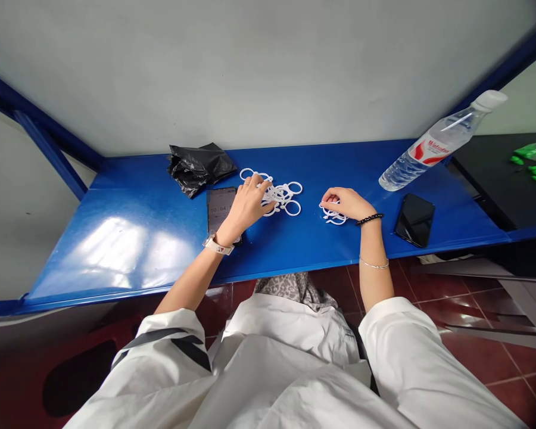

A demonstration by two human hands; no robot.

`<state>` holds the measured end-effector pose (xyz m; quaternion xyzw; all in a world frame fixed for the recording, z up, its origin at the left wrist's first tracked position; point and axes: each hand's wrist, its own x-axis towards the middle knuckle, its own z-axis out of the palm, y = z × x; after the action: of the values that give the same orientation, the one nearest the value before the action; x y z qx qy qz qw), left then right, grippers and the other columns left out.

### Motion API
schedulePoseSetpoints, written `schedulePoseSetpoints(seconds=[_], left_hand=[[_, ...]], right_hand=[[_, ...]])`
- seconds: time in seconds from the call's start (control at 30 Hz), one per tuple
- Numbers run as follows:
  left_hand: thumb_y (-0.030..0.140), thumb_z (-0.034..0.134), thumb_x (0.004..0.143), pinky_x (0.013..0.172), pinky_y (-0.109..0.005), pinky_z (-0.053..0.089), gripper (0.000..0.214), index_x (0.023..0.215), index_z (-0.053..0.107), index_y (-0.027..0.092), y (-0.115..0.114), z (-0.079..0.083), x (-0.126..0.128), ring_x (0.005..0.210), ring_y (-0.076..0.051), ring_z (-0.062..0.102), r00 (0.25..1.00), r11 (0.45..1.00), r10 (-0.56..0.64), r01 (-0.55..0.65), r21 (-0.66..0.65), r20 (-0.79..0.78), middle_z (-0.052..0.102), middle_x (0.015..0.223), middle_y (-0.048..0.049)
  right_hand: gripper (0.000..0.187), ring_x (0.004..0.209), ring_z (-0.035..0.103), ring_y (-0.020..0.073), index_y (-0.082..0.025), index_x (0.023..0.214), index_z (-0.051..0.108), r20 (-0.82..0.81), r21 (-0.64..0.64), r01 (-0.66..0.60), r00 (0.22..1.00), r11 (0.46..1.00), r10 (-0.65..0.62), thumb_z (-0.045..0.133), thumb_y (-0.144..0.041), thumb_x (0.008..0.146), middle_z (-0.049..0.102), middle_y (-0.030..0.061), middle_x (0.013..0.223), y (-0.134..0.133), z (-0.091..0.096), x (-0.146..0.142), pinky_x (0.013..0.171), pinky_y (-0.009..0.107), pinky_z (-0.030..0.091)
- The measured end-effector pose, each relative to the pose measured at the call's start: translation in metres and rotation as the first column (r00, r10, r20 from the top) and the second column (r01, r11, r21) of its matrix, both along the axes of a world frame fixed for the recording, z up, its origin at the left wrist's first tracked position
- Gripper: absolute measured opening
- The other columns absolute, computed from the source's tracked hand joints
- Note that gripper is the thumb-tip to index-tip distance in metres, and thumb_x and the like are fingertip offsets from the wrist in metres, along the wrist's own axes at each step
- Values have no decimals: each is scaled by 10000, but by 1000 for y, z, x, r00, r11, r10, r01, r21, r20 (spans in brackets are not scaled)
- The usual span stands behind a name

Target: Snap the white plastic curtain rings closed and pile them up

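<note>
A loose pile of white plastic rings (pixel 282 195) lies on the blue shelf (pixel 143 238). My left hand (pixel 250 202) rests on the left side of that pile, fingers curled round one ring. My right hand (pixel 345 202) is closed over a smaller bunch of white rings (pixel 335 217) a little to the right. A wristwatch is on my left wrist, and on my right wrist there are a dark bead bracelet and a thin bangle.
A phone showing a timer (pixel 221 205) lies under my left wrist. Crumpled black plastic bag (pixel 199 167) sits behind it. Another dark phone (pixel 414 219) and a tilted water bottle (pixel 438 143) are at the right. Green pieces (pixel 533 167) lie on a black surface far right.
</note>
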<state>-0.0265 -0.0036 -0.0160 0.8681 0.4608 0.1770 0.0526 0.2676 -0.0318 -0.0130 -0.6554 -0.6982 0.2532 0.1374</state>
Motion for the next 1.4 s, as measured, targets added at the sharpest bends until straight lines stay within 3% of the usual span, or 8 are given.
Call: schedulePoseSetpoints(seconds=[0.2,0.63,0.97,1.27,1.4], left_hand=[[230,613,916,892,-446,526,363,1274,599,169,0,-2,0,1169,-333,577,999,999,-36,35,27,28,609,1261,-173],[196,583,921,936,-461,522,338,1255,623,156,-2,1,1,1171,-330,582,997,997,-72,71,27,36,616,1250,-173],[111,560,860,923,-458,520,403,1255,631,144,-3,5,1,1118,-326,595,995,995,-99,98,6,12,620,1238,-167],[268,569,952,999,-437,503,265,1189,647,178,-5,13,2,1122,-282,602,967,989,-129,140,-37,219,653,1172,-120],[282,589,957,957,-387,523,252,1159,669,155,-9,14,6,1079,-253,632,922,977,-182,210,-45,341,680,1135,-114]], right_hand=[[215,793,659,225,-190,915,729,-13,52,-38,999,998,39,601,-351,856,730,91,916,2,-3,-5,699,351,500],[146,818,681,247,-193,872,726,-32,137,-86,995,987,92,615,-285,850,730,91,910,3,-4,-11,763,383,536],[169,883,665,254,-204,967,712,-154,322,-36,984,946,90,603,-252,847,706,91,980,-2,3,-18,819,399,546],[155,931,666,235,-222,929,732,-395,479,116,914,870,96,584,-257,897,705,71,1017,-6,13,-25,892,398,549],[148,917,663,228,-220,884,740,-474,492,146,872,858,123,620,-306,897,701,68,987,-5,11,-24,840,385,557]])
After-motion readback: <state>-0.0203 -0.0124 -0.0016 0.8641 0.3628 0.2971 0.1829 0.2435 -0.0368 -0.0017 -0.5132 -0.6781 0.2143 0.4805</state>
